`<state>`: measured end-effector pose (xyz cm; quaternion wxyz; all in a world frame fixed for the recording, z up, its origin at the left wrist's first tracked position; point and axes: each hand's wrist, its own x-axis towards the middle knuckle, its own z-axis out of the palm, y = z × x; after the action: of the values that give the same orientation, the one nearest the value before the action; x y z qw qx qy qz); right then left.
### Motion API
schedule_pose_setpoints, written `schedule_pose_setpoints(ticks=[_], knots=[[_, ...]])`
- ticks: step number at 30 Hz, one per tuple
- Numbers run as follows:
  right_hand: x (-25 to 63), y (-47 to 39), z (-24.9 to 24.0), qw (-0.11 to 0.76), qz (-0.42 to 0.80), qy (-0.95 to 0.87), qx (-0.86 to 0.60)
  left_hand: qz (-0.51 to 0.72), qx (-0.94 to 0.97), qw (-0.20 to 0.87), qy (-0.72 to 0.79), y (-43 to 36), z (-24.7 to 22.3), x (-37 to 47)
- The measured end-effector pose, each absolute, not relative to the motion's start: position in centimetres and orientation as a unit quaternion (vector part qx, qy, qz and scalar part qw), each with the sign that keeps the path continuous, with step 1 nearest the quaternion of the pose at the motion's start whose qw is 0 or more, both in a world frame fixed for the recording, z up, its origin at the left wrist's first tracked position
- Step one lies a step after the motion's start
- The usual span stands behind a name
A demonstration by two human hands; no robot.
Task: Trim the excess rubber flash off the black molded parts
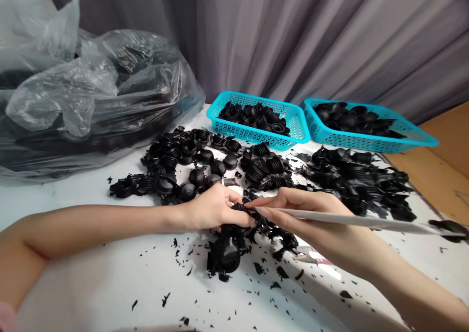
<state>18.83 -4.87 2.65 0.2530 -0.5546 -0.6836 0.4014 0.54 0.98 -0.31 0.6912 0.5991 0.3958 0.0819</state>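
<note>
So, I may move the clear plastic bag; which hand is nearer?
Left. The left hand is in front and right of the bag; the right hand is farther right.

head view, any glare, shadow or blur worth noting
In the head view, bright highlights streak the clear plastic bag; in the head view, a soft shadow darkens the table below the right forearm, and the curtain looks soft.

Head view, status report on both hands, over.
Left hand holds black part. Right hand close against it, grip unclear. Loose black parts crowded behind; black scraps scattered in front.
</note>
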Motion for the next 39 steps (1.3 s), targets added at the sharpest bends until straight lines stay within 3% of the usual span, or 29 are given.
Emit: schedule_pose_setpoints(ticks=[9,12,17,21,28,39], knots=[[17.7,-5.2,-1.1,0.315,0.130,-0.762,-0.550,0.091,0.619,0.677,0.387,0.9,-1.4,0.4],[18.3,-4.5,0.2,0.279,0.174,-0.740,-0.587,0.097,0.624,0.685,0.363,0.8,-1.6,0.4],[19.2,-4.4,3.0,0.291,0.397,-0.651,-0.578,0.110,0.606,0.702,0.356,1.0,-1.4,0.6],[19.3,-4.5,3.3,0.239,0.481,-0.612,-0.581,0.104,0.621,0.692,0.353,1.1,-1.4,0.6],[19.1,-4.3,2.8,0.217,0.514,-0.621,-0.550,0.087,0.646,0.656,0.380,1.1,-1.6,0.7],[19.3,-4.1,2.4,0.220,0.449,-0.655,-0.567,0.068,0.664,0.627,0.401,1.1,-1.2,0.9]])
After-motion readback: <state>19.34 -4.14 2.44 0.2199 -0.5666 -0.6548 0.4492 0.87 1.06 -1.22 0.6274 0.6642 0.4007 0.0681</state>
